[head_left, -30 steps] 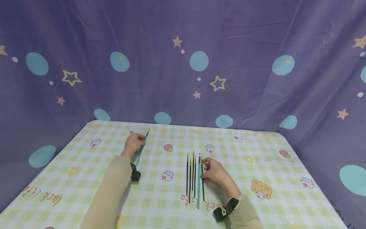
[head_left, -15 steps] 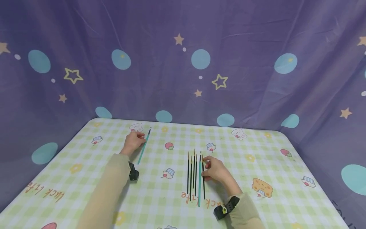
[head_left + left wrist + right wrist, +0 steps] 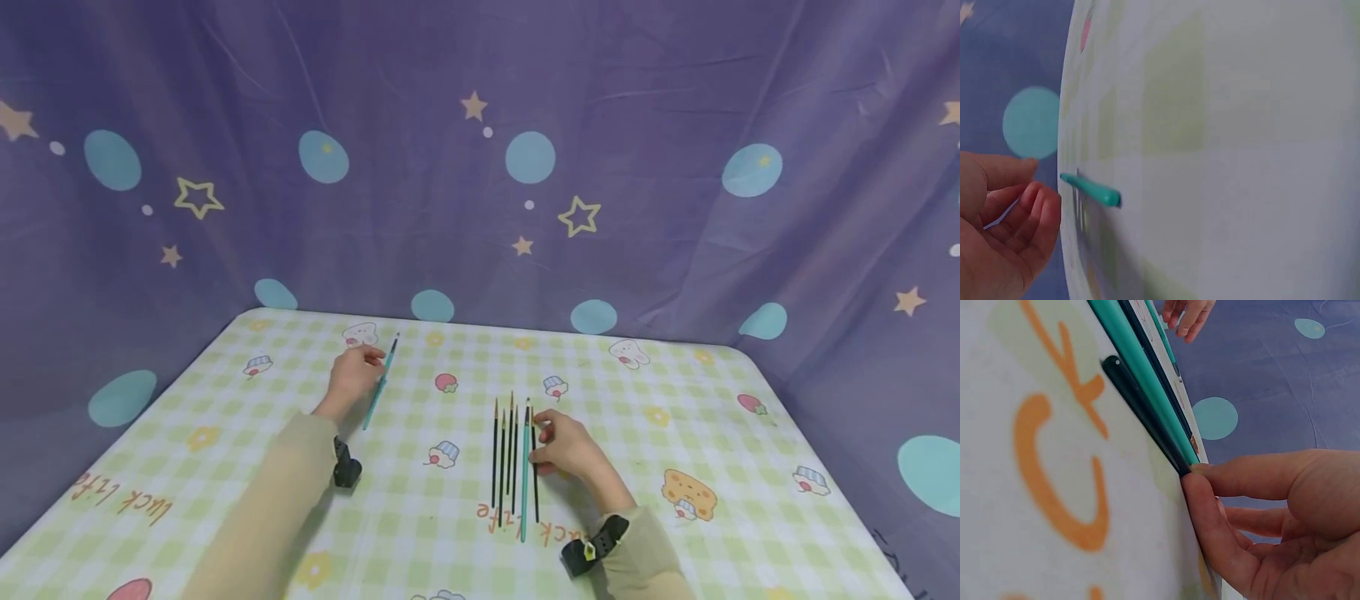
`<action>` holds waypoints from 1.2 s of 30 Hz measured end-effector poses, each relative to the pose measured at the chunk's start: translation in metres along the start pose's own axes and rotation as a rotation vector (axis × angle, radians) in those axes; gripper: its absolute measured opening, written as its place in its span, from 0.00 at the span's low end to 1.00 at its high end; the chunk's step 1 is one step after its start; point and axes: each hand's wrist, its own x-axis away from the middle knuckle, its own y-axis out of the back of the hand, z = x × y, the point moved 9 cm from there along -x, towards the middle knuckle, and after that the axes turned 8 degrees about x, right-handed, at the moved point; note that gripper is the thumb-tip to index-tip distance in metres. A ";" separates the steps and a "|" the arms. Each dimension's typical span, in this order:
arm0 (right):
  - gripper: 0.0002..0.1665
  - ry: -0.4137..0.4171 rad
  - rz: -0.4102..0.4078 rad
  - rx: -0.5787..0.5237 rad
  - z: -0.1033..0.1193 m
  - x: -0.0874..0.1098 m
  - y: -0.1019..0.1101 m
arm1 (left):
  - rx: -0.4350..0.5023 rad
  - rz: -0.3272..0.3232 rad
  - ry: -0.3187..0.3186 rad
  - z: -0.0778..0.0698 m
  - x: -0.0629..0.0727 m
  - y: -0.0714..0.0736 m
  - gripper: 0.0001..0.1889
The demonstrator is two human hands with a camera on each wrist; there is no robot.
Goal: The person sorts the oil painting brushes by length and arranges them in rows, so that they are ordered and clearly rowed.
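Observation:
In the head view my left hand (image 3: 354, 375) is beside a turquoise paintbrush (image 3: 372, 406) lying on the left of the table. The left wrist view shows the fingers (image 3: 1046, 212) loosely bent with a gap to that turquoise paintbrush (image 3: 1094, 190). My right hand (image 3: 564, 446) pinches a black paintbrush (image 3: 536, 497) between thumb and finger, at the right end of a row. Beside it lies a second turquoise paintbrush (image 3: 524, 500), with several black paintbrushes (image 3: 501, 479) further left. Up close, the pinched black paintbrush (image 3: 1147, 419) lies along the turquoise one, its bristle end hidden by my fingers.
A green-and-white checked tablecloth (image 3: 405, 517) with printed pictures covers the table. Behind the far edge hangs a purple curtain (image 3: 420, 225) with stars and dots. A black strap-on camera sits on each wrist.
The view has shifted slightly. My left fingers have eased a little off the turquoise paintbrush. My right hand stays in place at the black paintbrush, and the row looks the same.

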 end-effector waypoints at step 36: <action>0.35 0.011 0.001 -0.007 0.001 0.000 -0.001 | 0.238 0.214 0.007 -0.066 0.074 -0.102 0.11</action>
